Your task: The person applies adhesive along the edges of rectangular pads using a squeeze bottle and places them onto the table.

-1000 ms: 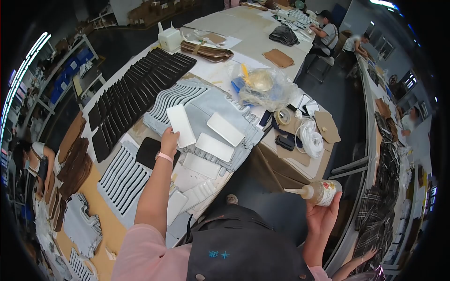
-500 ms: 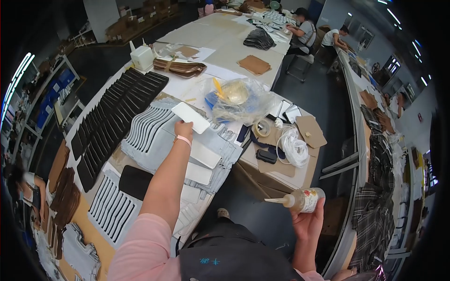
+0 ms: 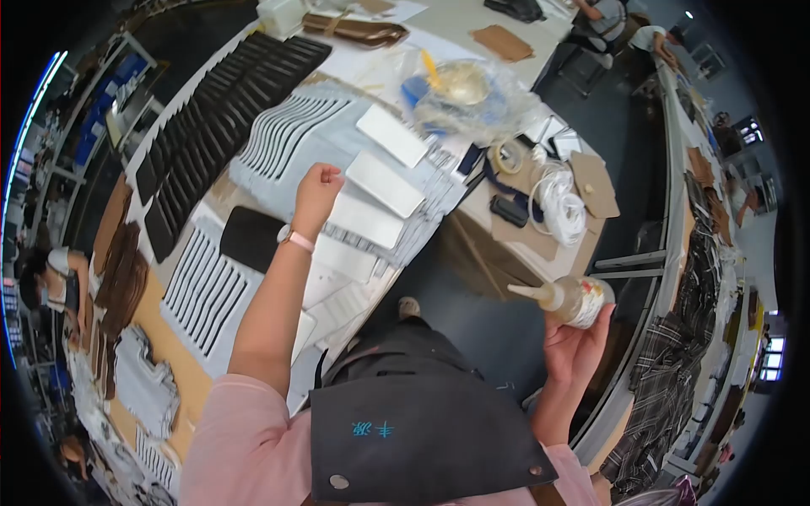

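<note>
My left hand (image 3: 319, 196) hovers above the grey pieces with its fingers curled in and nothing seen between them. Just right of it lie white rectangular panels, the closest being a white panel (image 3: 385, 183) and another, an upper white panel (image 3: 391, 135), farther off. Under them spreads a layer of grey flat pieces (image 3: 295, 139) with dark wavy gaps. On the right, my right hand (image 3: 574, 341) is wrapped round a clear squeeze bottle (image 3: 582, 301) with a pointed nozzle, a floral label and amber contents. The bottle is tilted, its nozzle pointing left, over the floor beside the table.
Rows of black strips (image 3: 228, 126) lie along the left. A black panel (image 3: 251, 239) is near my left forearm. Beyond are a plastic-wrapped bowl (image 3: 464, 83), a tape roll (image 3: 507, 156) and white cord (image 3: 561, 211) on a side table. Several other people work around.
My left hand has let go of a white panel, which now lies among the others, and has drawn back left. The view has tipped downward. The bottle remains in my right hand.
</note>
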